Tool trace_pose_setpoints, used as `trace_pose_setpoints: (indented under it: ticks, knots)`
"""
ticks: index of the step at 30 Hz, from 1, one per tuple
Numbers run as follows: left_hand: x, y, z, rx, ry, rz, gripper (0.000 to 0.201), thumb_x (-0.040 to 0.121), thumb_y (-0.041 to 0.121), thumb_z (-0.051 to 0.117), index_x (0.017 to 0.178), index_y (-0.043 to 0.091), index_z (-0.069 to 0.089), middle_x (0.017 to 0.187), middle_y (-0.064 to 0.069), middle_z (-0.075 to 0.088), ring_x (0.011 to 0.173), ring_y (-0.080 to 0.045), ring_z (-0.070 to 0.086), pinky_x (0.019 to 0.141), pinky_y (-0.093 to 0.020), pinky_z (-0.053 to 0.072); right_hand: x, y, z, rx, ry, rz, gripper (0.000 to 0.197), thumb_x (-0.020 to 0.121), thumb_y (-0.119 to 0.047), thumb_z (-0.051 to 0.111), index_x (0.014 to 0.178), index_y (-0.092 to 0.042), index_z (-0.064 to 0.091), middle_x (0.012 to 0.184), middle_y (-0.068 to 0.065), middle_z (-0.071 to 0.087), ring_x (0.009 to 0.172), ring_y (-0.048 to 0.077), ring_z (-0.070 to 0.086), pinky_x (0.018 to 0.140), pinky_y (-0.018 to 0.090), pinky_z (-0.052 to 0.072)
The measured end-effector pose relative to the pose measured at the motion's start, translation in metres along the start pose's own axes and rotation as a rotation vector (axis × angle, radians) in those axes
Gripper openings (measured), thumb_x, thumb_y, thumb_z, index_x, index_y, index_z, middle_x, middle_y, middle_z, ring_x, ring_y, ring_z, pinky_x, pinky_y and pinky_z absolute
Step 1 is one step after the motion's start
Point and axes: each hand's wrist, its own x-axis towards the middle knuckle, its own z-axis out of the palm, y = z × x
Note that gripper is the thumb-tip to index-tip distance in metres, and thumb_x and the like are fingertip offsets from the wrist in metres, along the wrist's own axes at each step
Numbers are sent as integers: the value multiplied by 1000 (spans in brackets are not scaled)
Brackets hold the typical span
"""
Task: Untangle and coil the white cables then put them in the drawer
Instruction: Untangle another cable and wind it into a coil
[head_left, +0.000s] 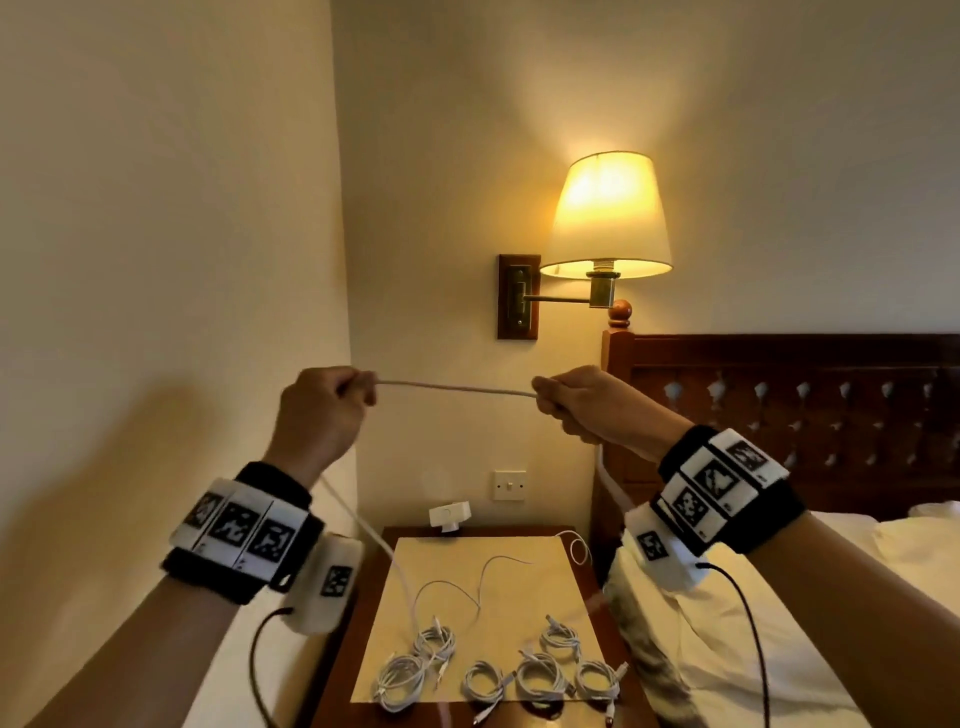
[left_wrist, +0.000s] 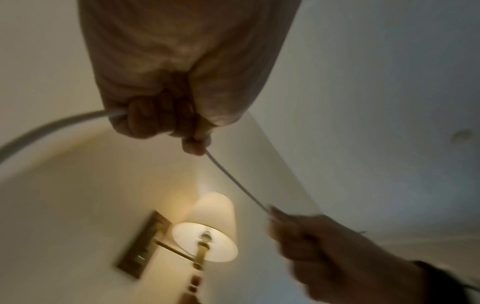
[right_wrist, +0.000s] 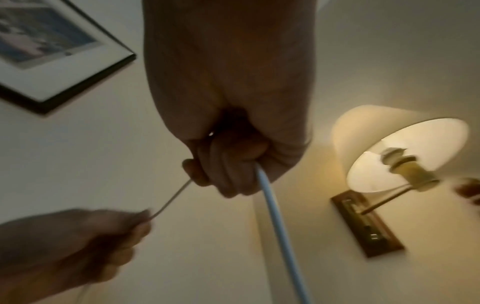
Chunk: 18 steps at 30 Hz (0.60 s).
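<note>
A white cable (head_left: 457, 388) is stretched taut between both raised hands at chest height. My left hand (head_left: 332, 400) grips one part in a fist, and the cable trails from it down toward the nightstand (head_left: 597, 592). My right hand (head_left: 566, 402) grips the other part, with the cable hanging below the wrist. Both wrist views show the same cable (left_wrist: 233, 181) (right_wrist: 171, 197) running between the fists (left_wrist: 166, 119) (right_wrist: 228, 164). Several coiled white cables (head_left: 540, 675) lie on a cream mat (head_left: 467, 561), with a loose thin cable (head_left: 483, 577) behind them. No drawer is in view.
A lit wall lamp (head_left: 608, 218) hangs above the nightstand. A bed with white sheets (head_left: 779, 613) and a dark wooden headboard (head_left: 779, 405) stands at the right. A white adapter (head_left: 449, 517) and a wall switch (head_left: 509, 486) sit behind the nightstand. A wall corner (head_left: 340, 260) is at the left.
</note>
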Motion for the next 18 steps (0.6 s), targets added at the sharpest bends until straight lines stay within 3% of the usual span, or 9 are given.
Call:
trace_pose_setpoints:
  ticks: [2, 5, 6, 8, 10, 12, 15, 17, 18]
  knots:
    - [1, -3, -9, 106, -64, -5, 31, 98, 27, 52, 74, 17, 68, 61, 3, 59, 61, -17, 58, 53, -18, 35, -2, 3, 1, -7, 9, -37, 34, 103, -30, 42, 77, -13, 57, 55, -8, 42, 37, 1, 36, 38, 12, 29]
    - [-3, 27, 3, -59, -279, 78, 44, 95, 48, 48, 120, 15, 63, 113, 0, 67, 109, -21, 61, 94, -29, 45, 7, -9, 16, -54, 10, -127, 34, 103, -30, 41, 80, -12, 58, 56, -8, 44, 37, 1, 39, 39, 11, 31]
    - [-8, 38, 12, -139, -367, 116, 45, 93, 50, 48, 121, 18, 62, 112, 2, 68, 105, -18, 62, 98, -36, 46, 10, -14, 21, -54, 4, -148, 34, 103, -29, 41, 80, -12, 58, 55, -8, 44, 37, 1, 39, 39, 11, 31]
    - [-15, 48, 29, -221, -428, 165, 25, 97, 38, 50, 95, 21, 68, 79, 4, 66, 74, -12, 61, 80, -35, 53, 14, -19, 26, -59, -17, -174, 34, 104, -27, 40, 80, -11, 58, 55, -8, 44, 37, 1, 39, 39, 11, 31]
    - [-12, 38, 30, -214, -246, 108, 31, 99, 21, 49, 72, 21, 64, 70, 6, 59, 58, -11, 50, 59, -24, 43, 13, -14, 23, -94, -28, -162, 35, 104, -28, 39, 81, -10, 57, 56, -6, 44, 37, 1, 39, 40, 10, 31]
    - [-4, 13, 23, -113, -45, 5, 34, 98, 12, 48, 66, 18, 60, 70, 5, 58, 59, -17, 52, 54, -27, 33, 10, 0, 11, -131, -8, -122, 35, 104, -29, 40, 82, -9, 57, 58, -5, 44, 38, 0, 39, 41, 11, 32]
    - [3, -15, 10, 129, -27, -25, 28, 99, 16, 49, 80, 7, 68, 73, -5, 64, 85, -36, 63, 63, -28, 35, 5, 23, -1, -56, 1, -8, 34, 103, -32, 42, 78, -14, 56, 57, -5, 43, 41, 2, 35, 40, 16, 30]
    - [-1, -5, 15, 110, -135, 52, 31, 100, 25, 48, 115, 4, 65, 113, -15, 67, 110, -33, 60, 87, -31, 43, 7, 26, 4, 13, -37, 20, 35, 103, -33, 42, 76, -16, 56, 54, -8, 42, 41, 4, 34, 39, 17, 29]
    - [-7, 9, 21, 63, -211, 99, 39, 101, 32, 44, 129, 8, 57, 126, -11, 61, 119, -27, 56, 96, -32, 41, 8, 23, 11, 34, -54, 15, 35, 103, -33, 42, 75, -17, 56, 54, -9, 42, 42, 4, 34, 39, 17, 29]
